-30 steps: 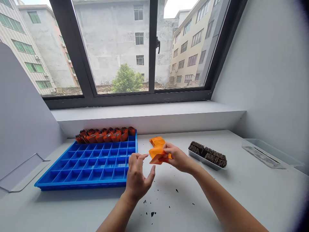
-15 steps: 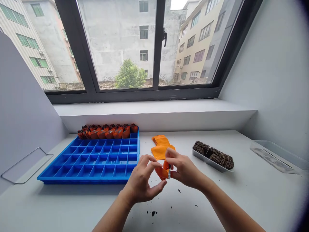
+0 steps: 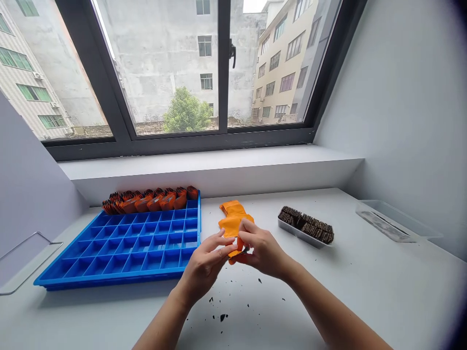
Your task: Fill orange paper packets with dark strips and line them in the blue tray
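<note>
Both hands meet over the table, just in front of a pile of flat orange packets [image 3: 233, 225]. Between them is a small orange packet [image 3: 235, 253], partly covered by the fingers. My left hand [image 3: 207, 260] has its fingers closed on the packet's left side. My right hand [image 3: 261, 247] pinches the packet's right side, along with a small dark and silvery piece [image 3: 245, 250] that is too hidden to name. Dark crumbs [image 3: 223, 317] lie on the table below the hands.
A blue compartment tray [image 3: 120, 280] stands at the left, its back row filled with orange-and-dark packets [image 3: 160, 200]. Right of the hands is a container of dark strips [image 3: 306, 226]. Beyond it lies a clear plastic box [image 3: 394, 226]; a wire stand [image 3: 32, 262] is far left.
The view has shifted to the right. My left hand's fingers, spread apart before, have closed in on the orange packet, and the packet has turned flatter between the hands.
</note>
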A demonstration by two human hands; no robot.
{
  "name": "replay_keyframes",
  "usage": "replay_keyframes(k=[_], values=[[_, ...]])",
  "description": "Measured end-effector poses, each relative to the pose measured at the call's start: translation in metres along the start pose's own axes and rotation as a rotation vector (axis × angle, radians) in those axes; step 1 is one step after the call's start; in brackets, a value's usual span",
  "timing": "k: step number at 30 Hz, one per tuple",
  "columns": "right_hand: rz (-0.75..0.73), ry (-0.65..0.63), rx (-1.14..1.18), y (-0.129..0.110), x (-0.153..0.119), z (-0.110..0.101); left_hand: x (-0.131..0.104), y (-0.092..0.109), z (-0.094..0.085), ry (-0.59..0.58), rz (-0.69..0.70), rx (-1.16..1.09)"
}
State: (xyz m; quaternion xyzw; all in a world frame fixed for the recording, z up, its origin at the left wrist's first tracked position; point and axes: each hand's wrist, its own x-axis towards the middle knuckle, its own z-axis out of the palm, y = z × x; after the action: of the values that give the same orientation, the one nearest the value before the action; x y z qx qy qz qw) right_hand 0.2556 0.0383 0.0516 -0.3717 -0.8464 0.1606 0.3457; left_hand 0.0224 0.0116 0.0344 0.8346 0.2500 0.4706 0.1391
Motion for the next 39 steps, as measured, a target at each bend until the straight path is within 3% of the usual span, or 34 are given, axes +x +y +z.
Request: replay_keyframes(k=[3, 7, 9, 12, 13, 16, 20, 28, 39], values=[[-0.008, 0.015, 0.083, 0.003, 0.001, -0.003, -0.002, -0.001, 0.002, 0.008, -0.019, 0.003], [0.022, 0.068, 0.032, 0.017, 0.004, -0.025, -0.006, -0.006, 0.003, 0.087, -0.153, -0.042], [0.192, 0.225, -0.124, 0.031, 0.004, -0.042, -0.007, -0.008, 0.002, 0.131, -0.149, -0.024], [0.681, 0.619, -0.409, 0.061, -0.002, -0.069, -0.006, -0.009, 0.0, 0.185, -0.094, 0.032], [0.823, 0.674, -0.471, 0.071, -0.007, -0.078, -0.006, -0.009, 0.0, 0.195, -0.089, 0.047], [1.086, 0.559, -0.561, 0.097, -0.022, -0.102, -0.004, -0.008, 0.003, 0.196, -0.067, 0.067], [1.211, 0.342, -0.576, 0.118, -0.035, -0.116, -0.004, -0.008, 0.005, 0.193, -0.005, 0.071], [1.231, 0.329, -0.597, 0.131, -0.039, -0.113, -0.002, -0.006, 0.005, 0.234, 0.028, 0.095], [1.247, 0.313, -0.547, 0.128, -0.039, -0.116, -0.004, -0.007, 0.007, 0.223, 0.02, 0.115]])
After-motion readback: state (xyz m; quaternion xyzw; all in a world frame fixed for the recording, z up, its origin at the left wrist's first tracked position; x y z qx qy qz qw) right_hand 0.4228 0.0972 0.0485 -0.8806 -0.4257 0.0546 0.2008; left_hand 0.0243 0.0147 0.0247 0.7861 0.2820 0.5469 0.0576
